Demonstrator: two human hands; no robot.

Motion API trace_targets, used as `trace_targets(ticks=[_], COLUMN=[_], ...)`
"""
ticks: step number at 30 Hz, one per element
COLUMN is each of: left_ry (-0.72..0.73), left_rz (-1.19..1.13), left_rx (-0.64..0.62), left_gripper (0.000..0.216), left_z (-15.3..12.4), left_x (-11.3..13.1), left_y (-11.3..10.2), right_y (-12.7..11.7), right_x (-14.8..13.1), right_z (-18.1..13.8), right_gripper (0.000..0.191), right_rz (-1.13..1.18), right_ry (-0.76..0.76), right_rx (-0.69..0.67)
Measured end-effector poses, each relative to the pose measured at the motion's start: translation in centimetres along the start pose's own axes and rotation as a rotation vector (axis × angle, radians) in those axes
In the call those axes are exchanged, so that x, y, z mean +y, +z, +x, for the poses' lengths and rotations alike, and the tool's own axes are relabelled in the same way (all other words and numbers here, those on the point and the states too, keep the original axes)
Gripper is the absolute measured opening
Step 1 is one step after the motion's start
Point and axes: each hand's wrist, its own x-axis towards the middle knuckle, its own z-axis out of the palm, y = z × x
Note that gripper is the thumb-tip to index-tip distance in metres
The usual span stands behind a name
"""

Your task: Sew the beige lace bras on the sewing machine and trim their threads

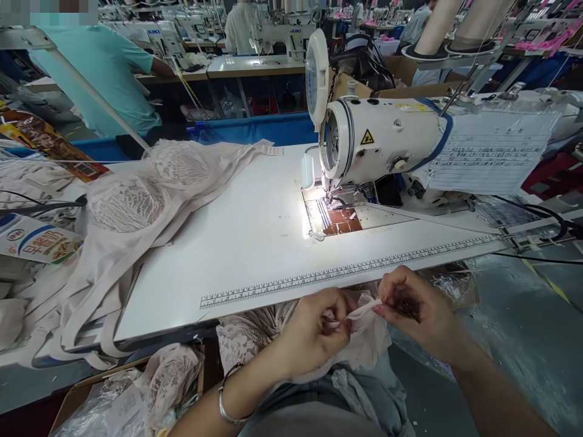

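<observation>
Pinching pale fabric [371,345] nearside of the sewing machine [385,138], L hand [316,331] & R hand [421,309] both clamped on its edge; remotely, I'd say step's prob. straightening, next move calls for even tension.

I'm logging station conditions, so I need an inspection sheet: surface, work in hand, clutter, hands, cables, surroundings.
Surface: white table, printed ruler scale along its near edge; sewing machine lit at the needle.
Work in hand: pale fabric, held off the table's near edge, above the lap.
Clutter: pale lace bras piled at left; drink carton and brown package beside them.
Hands: left hand and right hand both pinch the fabric.
Cables: black cables near the table's right end.
Surroundings: co-worker in teal shirt; more sewing machines behind.
</observation>
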Motion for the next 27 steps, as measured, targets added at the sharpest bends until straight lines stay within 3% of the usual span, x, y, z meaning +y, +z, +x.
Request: trace_targets(ticks=[3,6,7,14,20,27], left_ry=[-0.019,-0.006,0.0,-0.159,-0.225,-0.198], left_rz=[0.169,0.361,0.38,0.018,-0.143,-0.105], left_rx=[-0.001,0.078,0.113,0.138,0.138,0.152], left_gripper=[0.028,0.006,0.009,0.026,0.033,0.033], left_z=[0.3,0.7,0.9,1.2,1.4,1.4], left_x=[0.3,0.1,0.1,0.0,0.1,-0.3], left_y=[0.7,1.3,1.5,1.6,1.5,1.6], right_y=[0.5,0.8,0.8,0.3,0.6,1.1], right_x=[-0.5,-0.7,-0.7,0.0,0.3,0.5], right_z=[-0.1,-0.1,-0.1,0.3,-0.3,-0.3], right_gripper=[0.016,0.019,0.021,0.047,0.03,0.028], right_rz=[-0.015,-0.02,-0.04,-0.053,-0.198,-0.25], right_ry=[-0.005,0.022,0.026,0.074,0.024,0.076], right_rx=[-0.046,-0.077,-0.068,0.032,-0.007,-0.006])
